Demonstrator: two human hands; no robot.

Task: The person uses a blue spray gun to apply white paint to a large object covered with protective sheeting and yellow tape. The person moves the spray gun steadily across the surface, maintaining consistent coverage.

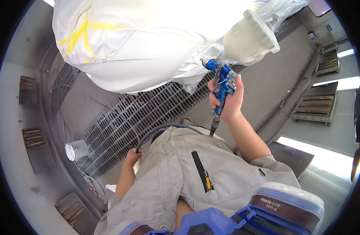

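Note:
My right hand (234,102) is wrapped round the handle of a blue spray gun (223,82), with fingers at its trigger side. A cloudy whitish paint cup (248,41) sits on top of the gun, and its nozzle points left toward a white car bumper (144,58). White sheeting marked with yellow strips (78,37) covers the part of the car above the bumper. My left hand (132,157), low and to the left, is closed on a grey air hose (162,126). The hose arcs across the front of my body; the gun's coupling (214,126) hangs below the handle.
Metal floor grating (129,121) runs beneath the car. A white bucket (76,149) stands at the left, near loose hoses (62,123). Louvred vents (317,103) and bright light strips (325,154) line the right wall. Part of a blue respirator (215,221) fills the lower edge.

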